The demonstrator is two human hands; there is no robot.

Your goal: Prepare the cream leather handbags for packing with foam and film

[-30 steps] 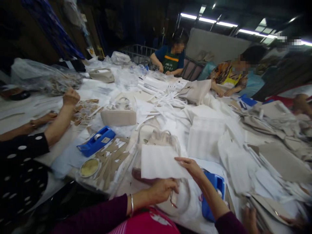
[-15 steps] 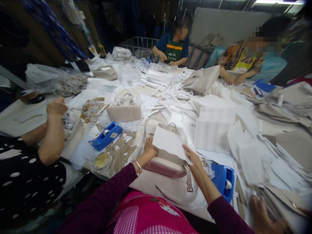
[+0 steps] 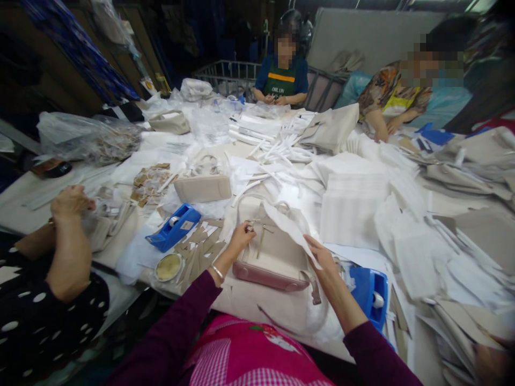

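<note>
Handbag (image 3: 273,257) lies flat, beige with rose-pink trim; metal fittings (image 3: 257,235) on top

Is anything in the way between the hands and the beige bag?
A white paper sheet, pinched by the right hand, lies over the beige handbag's right side. Nothing visible separates the left hand from the bag.

The small metal pieces (image 3: 256,229) on the beige bag (image 3: 269,262) are too small to tell exactly, and the left hand (image 3: 241,239) covers a part of them. In the bottom right corner, a blurred hand (image 3: 488,362) is cut off by the picture edge. The dotted sleeve (image 3: 36,327) of a co-worker is cut off at the left edge. The things inside the far plastic bag (image 3: 116,142) are too small to tell.
</note>
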